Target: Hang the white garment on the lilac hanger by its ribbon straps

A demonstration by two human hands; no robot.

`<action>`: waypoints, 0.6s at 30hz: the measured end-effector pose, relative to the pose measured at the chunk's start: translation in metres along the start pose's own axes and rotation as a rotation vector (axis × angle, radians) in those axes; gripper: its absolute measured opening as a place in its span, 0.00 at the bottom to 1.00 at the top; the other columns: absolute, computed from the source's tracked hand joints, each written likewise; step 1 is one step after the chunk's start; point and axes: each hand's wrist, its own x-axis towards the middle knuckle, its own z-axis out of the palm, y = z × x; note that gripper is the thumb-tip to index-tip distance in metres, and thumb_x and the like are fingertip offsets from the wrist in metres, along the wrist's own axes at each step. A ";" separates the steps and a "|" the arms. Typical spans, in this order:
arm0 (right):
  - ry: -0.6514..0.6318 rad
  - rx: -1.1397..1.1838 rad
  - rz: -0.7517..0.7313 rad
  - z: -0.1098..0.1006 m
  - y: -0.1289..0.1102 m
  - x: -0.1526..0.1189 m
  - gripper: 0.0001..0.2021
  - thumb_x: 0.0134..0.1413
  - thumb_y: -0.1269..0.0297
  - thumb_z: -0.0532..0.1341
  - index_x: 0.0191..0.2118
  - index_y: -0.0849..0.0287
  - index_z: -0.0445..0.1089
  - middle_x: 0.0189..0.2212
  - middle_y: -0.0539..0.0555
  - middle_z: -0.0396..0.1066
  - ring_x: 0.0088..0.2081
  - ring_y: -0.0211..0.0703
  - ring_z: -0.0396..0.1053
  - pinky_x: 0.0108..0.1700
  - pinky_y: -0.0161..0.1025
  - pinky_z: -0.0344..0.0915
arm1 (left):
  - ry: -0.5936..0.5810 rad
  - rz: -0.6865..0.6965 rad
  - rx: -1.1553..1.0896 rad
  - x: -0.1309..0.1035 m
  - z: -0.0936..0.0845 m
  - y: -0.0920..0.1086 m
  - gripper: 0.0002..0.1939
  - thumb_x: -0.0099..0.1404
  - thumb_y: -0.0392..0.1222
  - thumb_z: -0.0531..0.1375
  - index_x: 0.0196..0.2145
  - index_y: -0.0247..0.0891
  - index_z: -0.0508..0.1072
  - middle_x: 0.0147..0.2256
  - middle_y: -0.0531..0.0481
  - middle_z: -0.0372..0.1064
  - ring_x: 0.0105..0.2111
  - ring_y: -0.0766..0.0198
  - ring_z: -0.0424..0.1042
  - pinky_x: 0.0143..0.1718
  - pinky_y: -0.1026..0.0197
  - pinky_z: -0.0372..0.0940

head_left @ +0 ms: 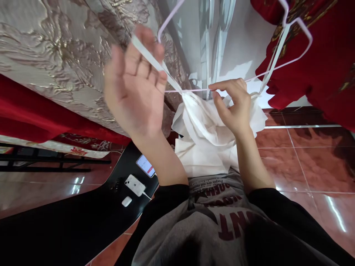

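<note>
A thin lilac hanger (191,90) crosses in front of me, with a white cloth piece with long straps (205,118) hanging at its lower bar. My left hand (138,88) is raised at the left, palm showing and fingers apart. One white strap (148,55) runs taut from the cloth across those fingers; whether it loops behind them I cannot tell. My right hand (235,103) pinches the hanger's bar between thumb and index finger, above the cloth. Another strap (274,59) goes up to the hanger's bent right part. Lower folds of the cloth lie against my shirt.
Embossed beige fabric (61,48) hangs at the left, and red fabric (327,66) with gold patterns at the right. A black bench (55,229) holds a white phone on a cable (135,185), another lit phone (145,165) and a small white case (127,201). Reddish floor tiles (299,166) lie below.
</note>
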 end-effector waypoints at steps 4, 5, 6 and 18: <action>-0.024 0.002 -0.014 -0.003 0.003 -0.001 0.09 0.63 0.66 0.58 0.45 0.50 0.73 0.41 0.46 0.77 0.43 0.39 0.71 0.52 0.45 0.65 | 0.272 0.226 0.038 0.002 -0.024 -0.019 0.25 0.76 0.33 0.41 0.45 0.49 0.77 0.56 0.64 0.70 0.65 0.65 0.59 0.56 0.59 0.71; -0.019 0.003 -0.016 -0.003 0.004 -0.001 0.09 0.64 0.66 0.58 0.45 0.51 0.74 0.41 0.46 0.77 0.43 0.39 0.71 0.52 0.45 0.64 | 0.372 0.224 0.069 0.000 -0.031 -0.027 0.22 0.76 0.33 0.44 0.47 0.51 0.76 0.59 0.65 0.68 0.65 0.64 0.60 0.52 0.58 0.72; -0.013 0.007 -0.016 -0.004 0.005 -0.001 0.09 0.64 0.65 0.58 0.45 0.51 0.74 0.41 0.46 0.77 0.44 0.39 0.71 0.52 0.46 0.64 | 0.464 0.176 0.074 -0.003 -0.036 -0.034 0.20 0.75 0.32 0.47 0.48 0.51 0.75 0.60 0.64 0.68 0.62 0.63 0.64 0.47 0.60 0.73; 0.389 0.108 0.033 -0.019 -0.007 -0.009 0.15 0.62 0.63 0.59 0.53 0.43 0.72 0.54 0.48 0.71 0.60 0.46 0.66 0.67 0.52 0.59 | 0.311 0.001 0.100 -0.008 0.002 -0.077 0.16 0.81 0.51 0.47 0.42 0.42 0.69 0.35 0.51 0.74 0.20 0.67 0.59 0.19 0.61 0.49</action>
